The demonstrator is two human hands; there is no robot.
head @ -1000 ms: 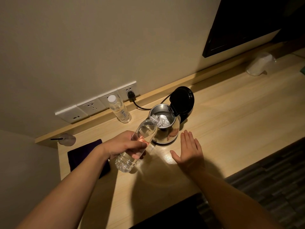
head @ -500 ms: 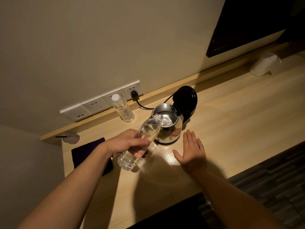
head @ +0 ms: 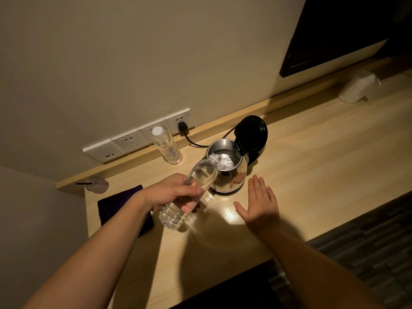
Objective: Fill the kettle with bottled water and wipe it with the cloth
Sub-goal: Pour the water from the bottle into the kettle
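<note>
One cloth (head: 111, 205) lies half hidden behind forearm.

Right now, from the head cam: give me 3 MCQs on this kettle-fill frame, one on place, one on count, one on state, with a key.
1. Where is the dark cloth?
A. On the desk, left of the kettle, under the left forearm
B. Inside the kettle
C. In the right hand

2. How many water bottles are in view?
A. One
B. Two
C. Four

3. The kettle lid is:
A. Shut
B. Open, tipped back
C. Lying on the floor

Key: 1 A, the cloth lies flat on the desk. 2 B, the left hand tilts one bottle into the kettle; a capped bottle stands by the sockets. 3 B, the lid stands up behind the rim. The right hand rests flat.
</note>
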